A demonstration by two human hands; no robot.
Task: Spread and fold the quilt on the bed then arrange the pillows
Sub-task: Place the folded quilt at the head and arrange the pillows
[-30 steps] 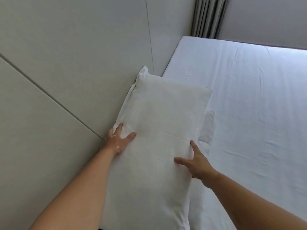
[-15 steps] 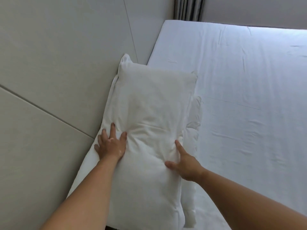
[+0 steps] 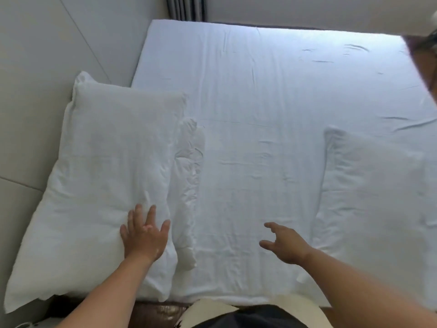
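A white pillow [image 3: 111, 176] leans against the padded headboard [image 3: 35, 67] on the left, stacked on a second pillow [image 3: 189, 166] whose edge peeks out on its right. My left hand [image 3: 144, 235] rests flat on the top pillow's near right part, fingers spread. My right hand [image 3: 283, 242] hovers over the white sheet [image 3: 260, 102] in the middle of the bed, fingers loosely spread and holding nothing. Another white pillow [image 3: 378, 185] lies flat on the right side of the bed. No quilt is distinguishable from the sheet.
Grey curtains [image 3: 185, 8] hang beyond the far left corner of the bed. A light wall [image 3: 307, 10] runs along the far side. The bed's dark brown near edge [image 3: 160, 313] shows below the pillows. A blurred object [image 3: 425, 55] intrudes at the top right.
My right hand has left the pillow and moved right over the sheet. My left hand slid to the pillow's right part. The view has swung right, revealing the pillow on the right.
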